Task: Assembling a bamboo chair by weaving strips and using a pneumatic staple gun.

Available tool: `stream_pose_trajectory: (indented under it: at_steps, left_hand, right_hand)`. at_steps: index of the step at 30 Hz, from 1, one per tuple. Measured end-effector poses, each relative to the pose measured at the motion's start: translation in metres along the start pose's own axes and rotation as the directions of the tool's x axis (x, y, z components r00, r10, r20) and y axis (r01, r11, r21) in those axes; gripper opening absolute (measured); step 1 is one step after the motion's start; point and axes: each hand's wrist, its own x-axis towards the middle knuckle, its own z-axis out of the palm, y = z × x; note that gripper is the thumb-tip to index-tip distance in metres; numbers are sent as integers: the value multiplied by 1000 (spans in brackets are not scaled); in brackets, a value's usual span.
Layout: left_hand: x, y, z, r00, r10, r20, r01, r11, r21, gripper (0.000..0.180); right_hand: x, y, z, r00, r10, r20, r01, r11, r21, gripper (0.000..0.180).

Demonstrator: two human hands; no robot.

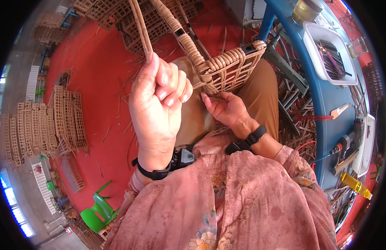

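Note:
My left hand [159,91] is raised and closed, gripping a flat tan rattan strip [139,29] between thumb and fingers. The strip runs upward out of view. On my lap rests a woven rattan frame [232,66], with an open lattice panel and tightly wrapped dark bars. One long wrapped bar [189,43] reaches toward the top edge. At the frame's lower corner, my right hand [232,109] is palm up, its thumb and fingers against the weave. Exactly what those fingertips pinch is partly hidden. Both wrists wear black straps with small devices.
A blue table [326,141] curves along the right, bearing a white tray [322,41] of tools and dark sticks, a drill [343,143] and a yellow bottle [355,185]. Rattan scraps lie beneath. Left, stacked woven panels [34,129] and a green chair [97,212] stand near the red floor.

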Motion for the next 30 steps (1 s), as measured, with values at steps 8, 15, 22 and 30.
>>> stream_pose_trajectory:
  at_steps: [8, 15, 22, 30]
  left_hand:
    - [0, 0, 2, 1000, 5, 16, -6, 1000, 31, 41]
    - [12, 4, 2, 1000, -5, 15, 5, 999, -44, 41]
    - [19, 2, -1, 998, -37, 55, 41, 997, -72, 41]
    - [21, 5, 7, 999, -33, 20, 33, 999, -16, 41]
  right_hand:
    - [8, 2, -5, 999, -11, 52, 8, 998, 60, 34]
    - [8, 4, -12, 995, -64, 80, 67, 997, -40, 30]
    - [15, -10, -19, 995, 88, -40, -87, 996, 27, 35]
    - [65, -22, -75, 982, 13, -186, 2, 997, 80, 35]
